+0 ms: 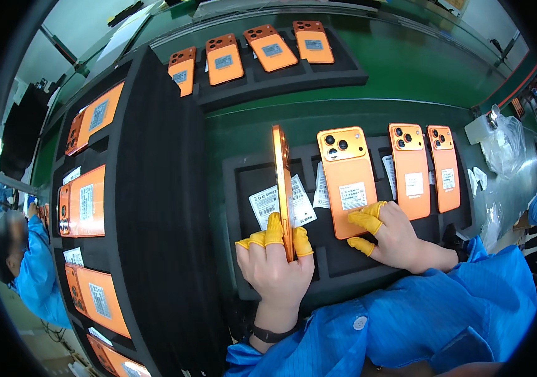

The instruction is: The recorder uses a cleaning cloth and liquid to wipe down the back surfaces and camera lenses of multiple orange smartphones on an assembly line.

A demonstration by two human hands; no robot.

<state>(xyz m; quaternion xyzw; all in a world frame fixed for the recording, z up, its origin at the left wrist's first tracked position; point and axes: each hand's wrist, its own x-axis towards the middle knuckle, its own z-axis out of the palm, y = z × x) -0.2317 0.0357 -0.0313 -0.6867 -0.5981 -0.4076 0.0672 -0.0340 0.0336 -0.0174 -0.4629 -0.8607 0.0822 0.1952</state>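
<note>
My left hand [276,264], in yellow finger cots, grips an orange smartphone [283,188] turned on edge, its narrow side facing up. Below that phone lie white printed labels [262,204] in a slot of the black foam tray [337,267]. My right hand [394,235], also in yellow finger cots, is closed on the lower end of a second orange smartphone [347,169], which lies back up with a white sticker. Whether this second phone is raised off the tray I cannot tell. Two more orange smartphones [410,166] [444,164] rest to its right in the same tray.
A tall stack of black foam trays [162,207] stands at left, with several orange phones on top. Another foam tray [281,81] of phones lies at the back on the green table [413,69]. At right are a white container [479,129] and clear plastic bag [504,151]. A person in blue [39,270] sits far left.
</note>
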